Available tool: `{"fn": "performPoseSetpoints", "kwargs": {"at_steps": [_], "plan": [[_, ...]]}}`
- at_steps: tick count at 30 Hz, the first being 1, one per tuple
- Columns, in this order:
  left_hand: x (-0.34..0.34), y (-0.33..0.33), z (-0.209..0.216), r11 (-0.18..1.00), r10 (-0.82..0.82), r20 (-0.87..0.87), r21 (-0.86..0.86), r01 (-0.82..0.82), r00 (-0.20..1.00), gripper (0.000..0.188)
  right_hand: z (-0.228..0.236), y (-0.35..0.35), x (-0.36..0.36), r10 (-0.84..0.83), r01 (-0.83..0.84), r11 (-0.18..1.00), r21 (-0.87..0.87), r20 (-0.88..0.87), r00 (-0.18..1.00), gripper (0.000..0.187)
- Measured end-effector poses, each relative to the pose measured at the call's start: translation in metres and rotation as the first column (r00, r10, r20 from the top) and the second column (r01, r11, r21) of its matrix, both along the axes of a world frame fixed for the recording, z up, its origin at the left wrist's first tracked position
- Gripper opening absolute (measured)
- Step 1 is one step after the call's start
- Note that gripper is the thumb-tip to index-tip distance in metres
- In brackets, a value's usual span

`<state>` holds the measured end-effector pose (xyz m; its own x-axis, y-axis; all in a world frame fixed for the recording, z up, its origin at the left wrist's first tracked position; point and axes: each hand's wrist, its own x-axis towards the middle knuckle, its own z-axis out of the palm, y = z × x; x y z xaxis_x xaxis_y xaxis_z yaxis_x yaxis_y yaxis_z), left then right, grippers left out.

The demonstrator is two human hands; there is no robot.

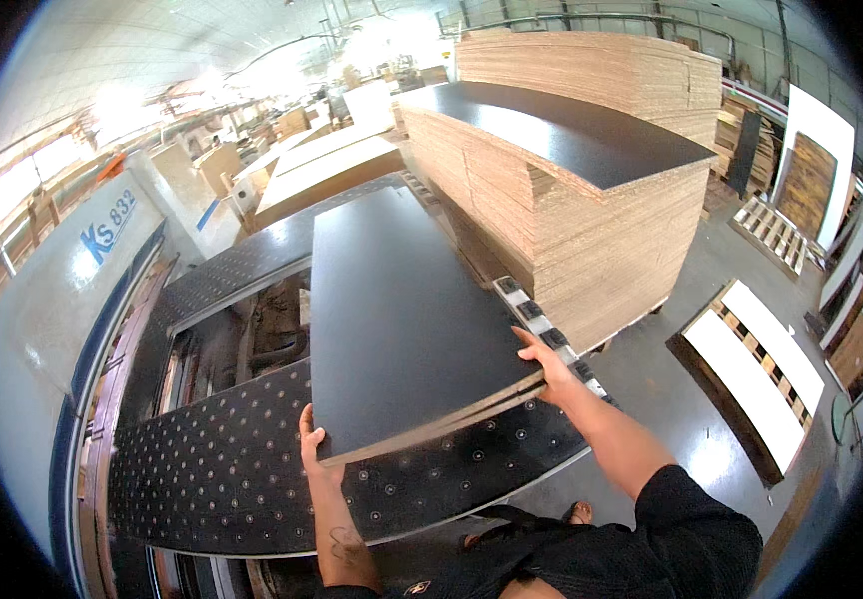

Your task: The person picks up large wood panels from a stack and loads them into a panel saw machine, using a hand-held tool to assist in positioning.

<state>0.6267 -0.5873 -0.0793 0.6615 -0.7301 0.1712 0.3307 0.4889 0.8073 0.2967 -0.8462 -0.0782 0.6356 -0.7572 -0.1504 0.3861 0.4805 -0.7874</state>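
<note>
A pair of long dark-faced particle boards [401,309], one on the other, lies lengthwise in front of me over a black machine table [202,469] dotted with small round studs. Their raw brown edges face me, slightly offset at the right. My left hand [312,449] grips the near left corner, thumb on top and fingers along the side. At the near right corner, my right hand [549,367] is closed on the boards with its thumb over the dark face. The undersides of the boards and some of my fingertips are hidden.
A tall stack of particle boards [601,260] topped with a dark sheet stands beyond the table to the right. Along the left runs a pale machine housing [62,339]. White panels [751,379] rest on a pallet at right. An opening [242,339] in the table shows machinery.
</note>
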Motion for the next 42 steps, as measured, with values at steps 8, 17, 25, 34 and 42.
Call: {"fn": "performPoseSetpoints", "kwargs": {"at_steps": [8,17,25,34,42], "plan": [[0.059,0.003,-0.013,0.667,-0.361,0.675,0.669,-0.328,0.644,0.096,-0.008,-0.042,0.008,-0.431,-0.395,0.590,-0.704,-0.688,0.584,0.081],[-0.009,0.002,-0.001,0.546,-0.590,0.740,0.660,-0.516,0.323,0.131,-0.045,0.020,0.030,-0.431,-0.465,0.560,-0.686,-0.720,0.544,0.089],[-0.017,0.030,-0.003,0.588,-0.561,0.761,0.643,-0.490,0.326,0.126,-0.039,0.064,0.001,-0.394,-0.436,0.568,-0.698,-0.696,0.600,0.082],[-0.015,0.019,-0.003,0.675,-0.505,0.793,0.609,-0.416,0.343,0.120,-0.041,0.075,-0.016,-0.410,-0.414,0.558,-0.719,-0.673,0.616,0.081],[-0.021,-0.005,-0.005,0.807,-0.412,0.870,0.486,-0.335,0.269,0.109,-0.025,0.059,-0.027,-0.442,-0.439,0.545,-0.714,-0.690,0.573,0.069]]}}
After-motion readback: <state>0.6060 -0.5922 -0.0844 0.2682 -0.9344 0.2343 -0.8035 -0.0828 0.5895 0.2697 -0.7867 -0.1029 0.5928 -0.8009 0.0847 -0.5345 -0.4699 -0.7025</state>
